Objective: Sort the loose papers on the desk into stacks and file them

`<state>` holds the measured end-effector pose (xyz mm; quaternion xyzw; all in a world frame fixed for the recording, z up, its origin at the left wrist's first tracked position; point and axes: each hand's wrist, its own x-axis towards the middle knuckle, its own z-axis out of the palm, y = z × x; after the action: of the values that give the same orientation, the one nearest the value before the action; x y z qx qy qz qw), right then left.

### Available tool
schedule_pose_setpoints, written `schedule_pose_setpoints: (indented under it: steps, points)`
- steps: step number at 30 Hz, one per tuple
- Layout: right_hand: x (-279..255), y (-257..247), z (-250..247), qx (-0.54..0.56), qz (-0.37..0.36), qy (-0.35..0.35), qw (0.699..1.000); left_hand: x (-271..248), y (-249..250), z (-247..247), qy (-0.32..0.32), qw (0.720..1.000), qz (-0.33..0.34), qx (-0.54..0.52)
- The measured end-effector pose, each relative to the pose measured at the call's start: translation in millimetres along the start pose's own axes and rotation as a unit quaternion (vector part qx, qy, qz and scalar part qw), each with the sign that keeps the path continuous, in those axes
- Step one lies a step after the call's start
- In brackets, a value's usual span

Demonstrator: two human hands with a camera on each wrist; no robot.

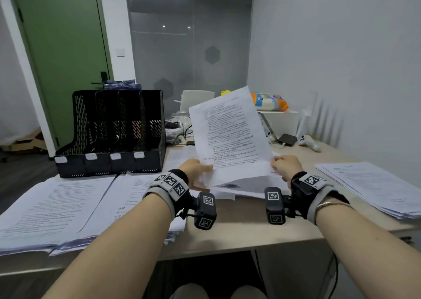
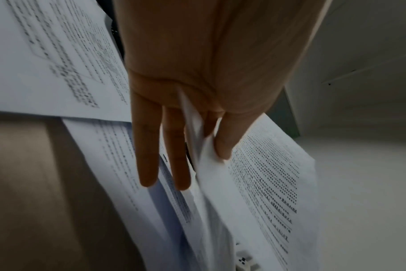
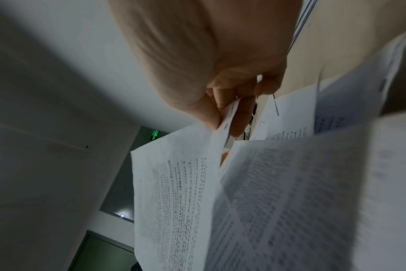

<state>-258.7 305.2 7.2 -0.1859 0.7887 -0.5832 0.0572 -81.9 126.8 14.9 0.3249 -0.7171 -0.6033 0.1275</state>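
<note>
Both hands hold a white printed sheet [image 1: 232, 137] tilted up above the middle of the desk. My left hand [image 1: 198, 170] pinches its lower left edge between thumb and fingers, and in the left wrist view the sheet [image 2: 262, 183] passes between the fingers [image 2: 148, 155]. My right hand [image 1: 284, 165] pinches the lower right corner; the right wrist view shows thumb and fingers [image 3: 223, 110] closed on the sheet [image 3: 179, 192]. More loose papers [image 1: 246, 189] lie under it. A black four-slot file rack [image 1: 114, 134] stands at the back left.
Two paper stacks [image 1: 57, 209] cover the desk's left front, another stack [image 1: 373, 184] lies at the right. A white game controller [image 1: 308, 141], a small black box [image 1: 287, 138], cables and a snack bag [image 1: 268, 101] sit at the back. The wall is close on the right.
</note>
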Motion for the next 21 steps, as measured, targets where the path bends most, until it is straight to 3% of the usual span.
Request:
schedule_pose_setpoints:
  steps: [5,11,16,21]
  points:
    - [-7.6,2.1,0.9,-0.030,0.018,-0.003,0.999,4.5,-11.5,-0.2,-0.005,1.000,-0.010,0.018]
    - [-16.4,-7.4,9.4,-0.008,0.014,-0.008,1.000,6.1,-12.8,-11.2,0.055,0.995,0.052,0.072]
    - [-28.6,-33.3,39.0,0.045,0.013,-0.063,0.997,-6.4,-8.8,-44.6,0.093,0.993,0.077,0.018]
    - [-51.1,-63.1,83.4,0.072,0.003,-0.137,0.988,1.0,-24.1,-105.1,0.175,0.977,0.108,0.060]
